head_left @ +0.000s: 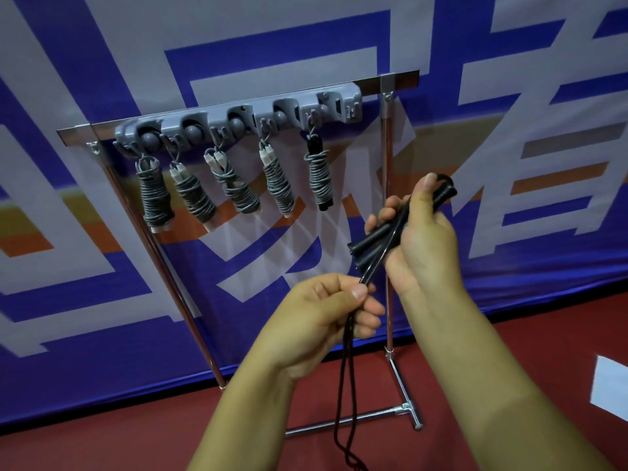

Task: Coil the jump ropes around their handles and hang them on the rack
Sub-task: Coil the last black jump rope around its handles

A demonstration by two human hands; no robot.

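Chrome rack [387, 212] stands on red floor [142, 447], T-foot [406, 407] flat on it, against a blue/white banner. Grey hook bar [238, 122] on the top rail carries five coiled jump ropes [234, 185]: four grey-corded with white handles, the rightmost grey cord on black handles [321, 178]. White sheet [611, 385] on floor at right.

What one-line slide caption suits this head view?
Right hand grips black handles, left hand pinches the rope; five coiled ropes hang on the rack.
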